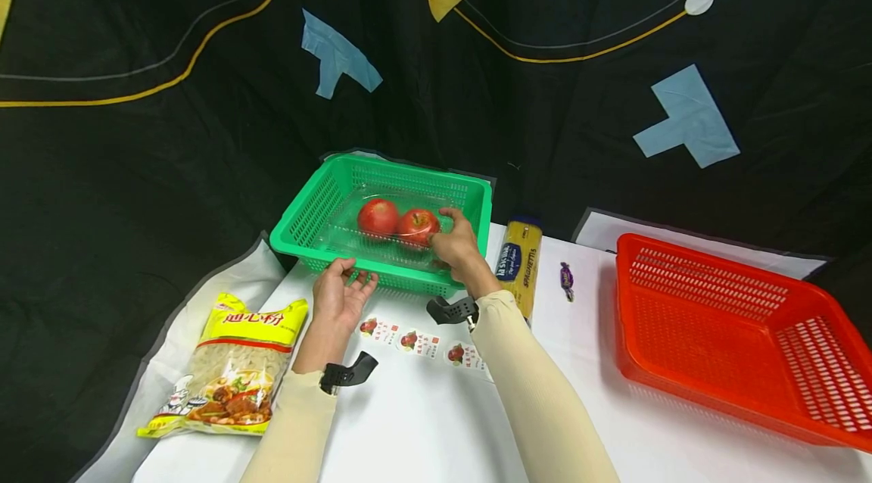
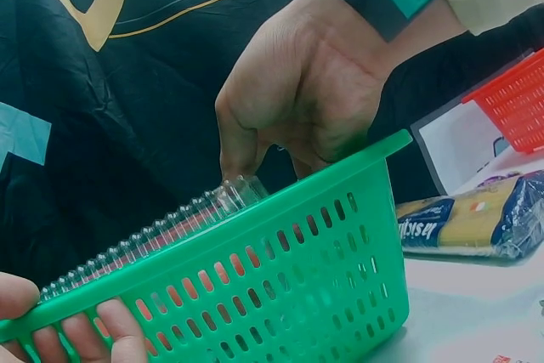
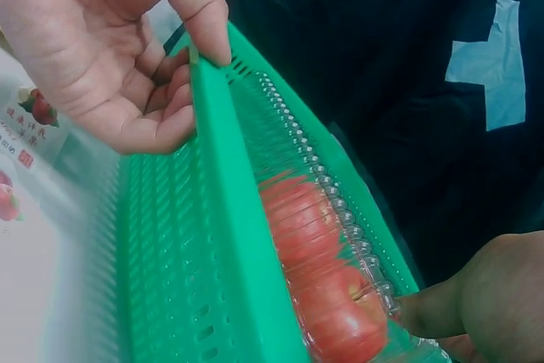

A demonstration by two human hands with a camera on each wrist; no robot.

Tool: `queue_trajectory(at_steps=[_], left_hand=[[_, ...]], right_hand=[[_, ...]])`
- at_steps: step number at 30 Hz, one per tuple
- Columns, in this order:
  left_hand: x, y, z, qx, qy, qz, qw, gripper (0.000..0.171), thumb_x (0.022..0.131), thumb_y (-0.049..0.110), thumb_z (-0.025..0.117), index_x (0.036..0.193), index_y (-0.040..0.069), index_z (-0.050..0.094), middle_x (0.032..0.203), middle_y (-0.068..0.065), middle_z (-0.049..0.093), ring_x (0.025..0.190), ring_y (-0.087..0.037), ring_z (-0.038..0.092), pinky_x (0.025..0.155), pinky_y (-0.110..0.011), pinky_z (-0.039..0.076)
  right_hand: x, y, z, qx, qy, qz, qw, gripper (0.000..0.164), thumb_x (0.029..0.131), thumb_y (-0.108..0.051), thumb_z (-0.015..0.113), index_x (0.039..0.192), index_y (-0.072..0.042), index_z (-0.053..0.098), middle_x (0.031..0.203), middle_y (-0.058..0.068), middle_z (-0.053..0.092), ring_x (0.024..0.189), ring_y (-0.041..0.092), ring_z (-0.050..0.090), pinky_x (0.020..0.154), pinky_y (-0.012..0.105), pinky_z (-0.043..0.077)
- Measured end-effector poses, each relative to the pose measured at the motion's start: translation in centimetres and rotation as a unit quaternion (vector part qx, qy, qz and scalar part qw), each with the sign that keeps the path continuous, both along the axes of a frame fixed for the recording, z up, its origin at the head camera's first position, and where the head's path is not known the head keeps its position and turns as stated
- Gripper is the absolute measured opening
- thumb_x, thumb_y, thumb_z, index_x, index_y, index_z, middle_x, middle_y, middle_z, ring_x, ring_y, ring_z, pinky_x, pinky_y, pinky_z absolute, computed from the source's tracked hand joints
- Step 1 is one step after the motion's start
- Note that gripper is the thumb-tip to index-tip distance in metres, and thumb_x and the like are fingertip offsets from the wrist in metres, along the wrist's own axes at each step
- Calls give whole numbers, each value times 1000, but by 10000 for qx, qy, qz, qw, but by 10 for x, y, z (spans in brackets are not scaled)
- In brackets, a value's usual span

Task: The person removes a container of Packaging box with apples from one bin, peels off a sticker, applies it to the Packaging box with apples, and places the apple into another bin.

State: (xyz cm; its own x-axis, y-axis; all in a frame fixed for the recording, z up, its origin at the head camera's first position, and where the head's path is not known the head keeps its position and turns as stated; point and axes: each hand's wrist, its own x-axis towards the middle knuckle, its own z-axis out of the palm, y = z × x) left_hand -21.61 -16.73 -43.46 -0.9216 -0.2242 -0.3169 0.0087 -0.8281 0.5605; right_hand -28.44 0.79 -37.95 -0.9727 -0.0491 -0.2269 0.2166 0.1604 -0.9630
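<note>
Two red apples (image 1: 397,221) sit inside a clear plastic box (image 1: 344,229) in the green basket (image 1: 306,203). The left hand (image 1: 341,294) pinches the basket's near rim: in the right wrist view its thumb lies over the green rim (image 3: 223,138) and its fingers curl against the outer wall. Over the basket's right side, the right hand (image 1: 458,244) grips the ridged edge of the plastic box (image 2: 161,231). Part of its grip is hidden behind the basket wall in the left wrist view.
A yellow bag of dry pasta (image 1: 238,369) lies at the left. Several apple stickers (image 1: 415,343) lie in front of the basket. Right of it are a spaghetti pack (image 1: 521,263) and a purple-wrapped candy (image 1: 567,281). A red basket (image 1: 708,347) stands at the far right.
</note>
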Motion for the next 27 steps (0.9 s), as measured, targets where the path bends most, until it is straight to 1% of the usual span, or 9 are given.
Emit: queue_trajectory(at_steps=[4,6,8,10,12,14,18,22,27], left_hand=[[0,-1,0,-4,-14,-2,10000,7,99,3,44,95,6,40,100,-6,33,94,-24,41,80,-34,50],[0,-1,0,-1,-20,5,10000,7,99,3,44,94,6,40,99,-6,33,94,-24,42,80,-34,50],[0,-1,0,-9,-33,-1,10000,7,99,3,45,94,6,40,100,-6,33,94,-25,42,80,-35,50],[0,-1,0,-7,-38,2,10000,7,99,3,45,94,6,40,100,-7,33,95,-25,42,80,-35,50],[1,-1,0,-22,-56,7,10000,7,99,3,45,94,5,41,100,-7,33,96,-25,41,80,-35,50],[1,0,0,-27,-77,20,10000,7,99,3,45,95,5,41,100,-7,33,96,-26,41,80,-34,50],[0,-1,0,-25,-102,42,9999,7,99,3,46,94,6,41,100,-7,33,97,-26,41,80,-35,50],[0,-1,1,19,-74,38,10000,8,99,3,45,94,7,40,100,-6,32,97,-26,40,79,-35,50],[0,-1,1,53,-87,34,9999,8,99,3,46,94,7,40,100,-6,32,97,-26,40,80,-34,50]], right_hand=[[1,0,3,-66,54,44,10000,64,91,7,54,148,-17,39,135,20,41,97,29,52,83,50,54],[2,1,5,-105,80,83,9999,63,92,6,54,148,-17,39,137,21,41,100,29,52,82,48,55],[2,1,7,-138,106,131,9998,62,93,6,54,149,-17,38,138,22,41,95,26,53,81,46,55],[2,2,9,-190,130,178,9996,62,93,5,53,149,-16,37,137,23,41,82,22,53,80,46,55],[3,3,11,-230,135,220,9994,61,94,5,53,149,-16,37,136,24,42,69,18,50,81,45,55],[3,4,14,-292,123,248,9992,61,94,5,53,149,-17,38,135,24,43,63,16,46,81,46,55],[5,7,21,-371,101,305,9988,60,95,5,54,148,-18,38,131,22,43,68,17,49,78,44,56],[6,8,26,-368,100,372,9986,60,95,4,55,149,-18,37,129,21,43,73,19,50,72,40,56],[8,12,33,-387,101,456,9982,60,96,3,54,149,-18,37,131,19,42,85,25,54,73,40,57]])
